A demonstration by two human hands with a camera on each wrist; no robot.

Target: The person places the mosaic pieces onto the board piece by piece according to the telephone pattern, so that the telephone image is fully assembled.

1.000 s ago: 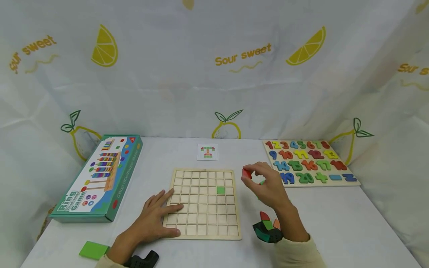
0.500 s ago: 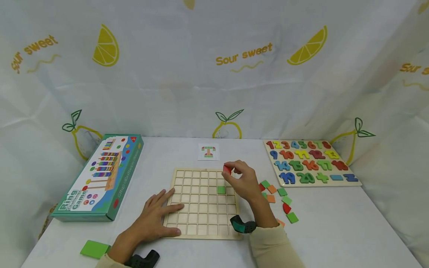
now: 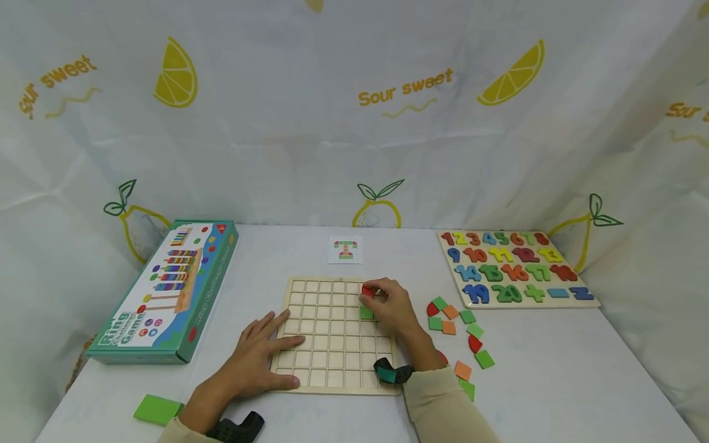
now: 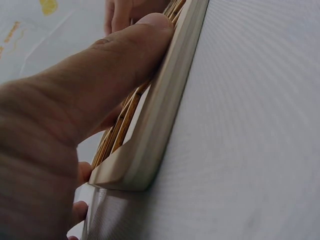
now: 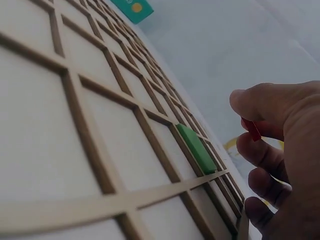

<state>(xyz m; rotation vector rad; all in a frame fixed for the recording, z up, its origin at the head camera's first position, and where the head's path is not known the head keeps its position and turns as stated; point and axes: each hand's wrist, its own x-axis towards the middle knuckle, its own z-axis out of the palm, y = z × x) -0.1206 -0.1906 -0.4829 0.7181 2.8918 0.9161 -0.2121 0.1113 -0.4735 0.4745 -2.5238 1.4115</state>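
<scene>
A wooden grid board (image 3: pixel 333 344) lies flat on the white table. My left hand (image 3: pixel 249 357) rests on its left side with fingers spread, and the thumb (image 4: pixel 142 42) lies along the near corner in the left wrist view. Between thumb and fingers my right hand (image 3: pixel 397 312) pinches a small red piece (image 3: pixel 367 291), held over the upper right of the grid. A green square tile (image 3: pixel 366 313) sits in a cell just below it. In the right wrist view the red piece (image 5: pixel 254 130) shows partly, above the board's surface, with the fingers hiding the rest.
Loose green (image 3: pixel 484 359), orange (image 3: pixel 463 370) and red pieces (image 3: pixel 474 343) lie right of the board. A pattern card (image 3: pixel 357 256) stands behind it. A number puzzle (image 3: pixel 570 300) is at back right, a ring game box (image 3: pixel 213 289) at left, and a green block (image 3: pixel 157 410) at front left.
My right hand has carried the red piece leftward from beside the board to over the grid's upper right cells, and lower. The left hand has stayed in place.
</scene>
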